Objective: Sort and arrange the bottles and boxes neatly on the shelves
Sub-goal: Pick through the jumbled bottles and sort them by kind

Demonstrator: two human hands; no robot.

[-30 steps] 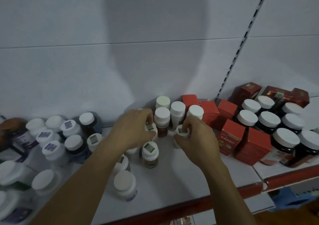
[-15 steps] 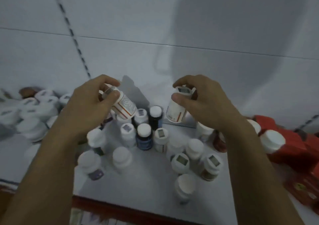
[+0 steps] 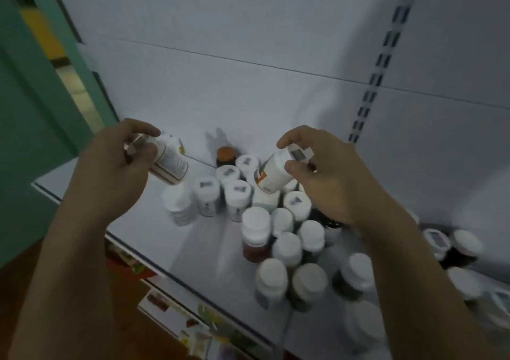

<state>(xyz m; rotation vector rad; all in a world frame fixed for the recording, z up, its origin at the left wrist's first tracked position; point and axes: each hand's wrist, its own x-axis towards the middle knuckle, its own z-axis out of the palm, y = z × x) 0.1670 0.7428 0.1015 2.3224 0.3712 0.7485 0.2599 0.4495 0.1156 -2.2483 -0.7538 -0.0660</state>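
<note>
**Two bottles in the air over the left end of the shelf**

Left bottle (image 3: 169, 163): white with a striped label, held tilted with its base pointing down and right. It sits over the shelf (image 3: 132, 221), just left of the standing stock. The left hand (image 3: 110, 166) pinches it at the cap end, thumb and fingertips curled round. The cap is mostly hidden.

Right bottle (image 3: 273, 177): white with an orange mark on the label, tilted with its base down and left. It hangs just above the cluster of bottles (image 3: 237, 194). The right hand (image 3: 331, 183) grips it by the cap from above, thumb on the near side and forefinger arched over.

Both grips are at the cap, probably to keep the bases free to go down first between neighbours.

Cluster: white-capped bottles standing upright and touching, from centre to near right, in no clear rows. An orange-capped bottle (image 3: 225, 154) stands at the far edge by the back panel (image 3: 248, 42). White shelf surface shows to the left, a likely landing spot. A tilted base could clip the caps below.

Beyond: slotted upright (image 3: 372, 83) at far right, green wall (image 3: 27, 97) at left. Motion blur makes the labels unreadable.
</note>
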